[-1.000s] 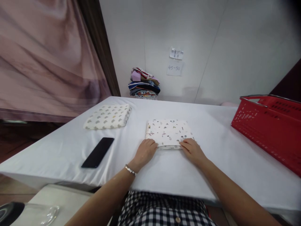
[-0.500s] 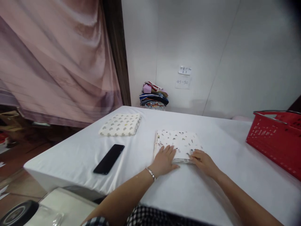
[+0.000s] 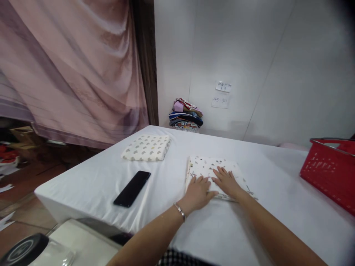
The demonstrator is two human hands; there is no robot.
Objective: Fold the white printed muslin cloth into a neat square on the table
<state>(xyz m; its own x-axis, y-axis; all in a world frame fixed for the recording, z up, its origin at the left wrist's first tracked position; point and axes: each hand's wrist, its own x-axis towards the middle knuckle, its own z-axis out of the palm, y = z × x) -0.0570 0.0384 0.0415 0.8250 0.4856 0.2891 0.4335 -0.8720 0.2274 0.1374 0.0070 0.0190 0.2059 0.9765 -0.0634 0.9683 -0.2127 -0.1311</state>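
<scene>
A folded white cloth [image 3: 203,163] with small scattered prints lies on the white-covered table [image 3: 155,192]. My left hand [image 3: 197,193], a silver bracelet at its wrist, rests flat on the cloth's near left part, fingers spread. Beside it my right hand [image 3: 226,181] lies flat on the middle of the same cloth, its fingers also apart. Parts of the cloth are hidden beneath both hands. Farther left sits a second folded cloth [image 3: 146,147], white with grey motifs, touched by neither hand.
A black phone [image 3: 132,188] lies on the table left of my hands. At the right edge stands a red basket [image 3: 330,171]. A stack of folded fabrics [image 3: 186,116] is behind the table, against the wall. A pink curtain [image 3: 83,74] hangs at the left.
My right hand has left the cloth's near right edge and moved left onto its top, with its fingers now flattened. My left hand stays on the cloth. The view has shifted slightly.
</scene>
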